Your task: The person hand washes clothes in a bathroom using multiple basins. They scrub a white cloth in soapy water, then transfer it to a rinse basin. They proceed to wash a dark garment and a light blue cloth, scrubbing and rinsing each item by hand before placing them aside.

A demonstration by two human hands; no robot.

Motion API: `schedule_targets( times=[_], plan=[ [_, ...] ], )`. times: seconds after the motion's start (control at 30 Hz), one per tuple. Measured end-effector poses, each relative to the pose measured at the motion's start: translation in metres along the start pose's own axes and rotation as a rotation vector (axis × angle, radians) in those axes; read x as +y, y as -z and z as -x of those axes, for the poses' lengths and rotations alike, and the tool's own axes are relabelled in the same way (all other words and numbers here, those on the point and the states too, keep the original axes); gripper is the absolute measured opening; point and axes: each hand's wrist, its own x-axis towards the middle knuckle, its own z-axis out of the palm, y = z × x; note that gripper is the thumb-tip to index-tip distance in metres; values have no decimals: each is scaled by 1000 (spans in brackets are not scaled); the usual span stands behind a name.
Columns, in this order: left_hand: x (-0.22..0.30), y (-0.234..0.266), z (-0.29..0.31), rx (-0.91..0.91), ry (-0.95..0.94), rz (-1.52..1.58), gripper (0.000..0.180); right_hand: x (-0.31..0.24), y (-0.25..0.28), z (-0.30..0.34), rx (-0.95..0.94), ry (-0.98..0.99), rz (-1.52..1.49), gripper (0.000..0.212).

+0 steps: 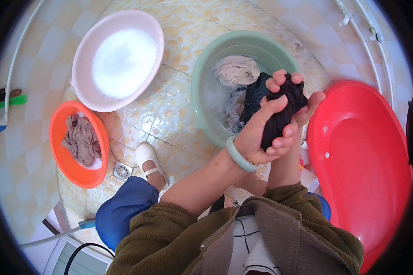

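Observation:
A twisted dark garment [280, 117] is bunched between both hands, over the right side of the green basin [201, 105]. My left hand [257, 135], with a pale green bangle at the wrist, is closed round the garment's lower end. The fingers of my right hand [303, 110] curl over its upper end. In the basin's cloudy, sudsy water lie a balled beige cloth [238, 71] and a dark cloth [254, 98], the latter partly hidden by my hands.
A pale pink basin [80, 73] full of white foam stands at the far left. Nearer is an orange basin [57, 142] holding a brownish cloth [82, 142]. A red tub [367, 156] is on my right. A floor drain [122, 171] lies beside my white shoe [147, 158].

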Motion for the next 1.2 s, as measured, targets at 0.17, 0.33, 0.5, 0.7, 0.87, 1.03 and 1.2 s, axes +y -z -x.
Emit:
schedule_targets(
  times=[0.17, 0.33, 0.5, 0.7, 0.87, 1.03, 1.2],
  plan=[
    [0, 7, 1, 1, -108, -170, 41, -20, -11, -15, -49, -108, 422, 54],
    [-18, -18, -1, 155, -176, -422, 18, -50, -52, -31, -226, -302, 718, 49],
    [-45, -52, -10, 229, -225, -651, 17, -84, -107, -40, -210, -433, 1119, 44],
    [-55, -79, -20, 509, -171, -977, 23, -100, -130, -31, -70, -221, 1405, 38],
    [-45, -84, -2, 754, -244, -1400, 23, -63, -124, -26, 179, -151, 1588, 45],
    [-39, -39, 7, 837, -446, -1563, 16, -31, -108, -10, 208, -205, 1811, 43],
    [-6, -3, -6, 842, -617, -1950, 20, -23, -96, -18, 244, -183, 1883, 44]
  ],
)
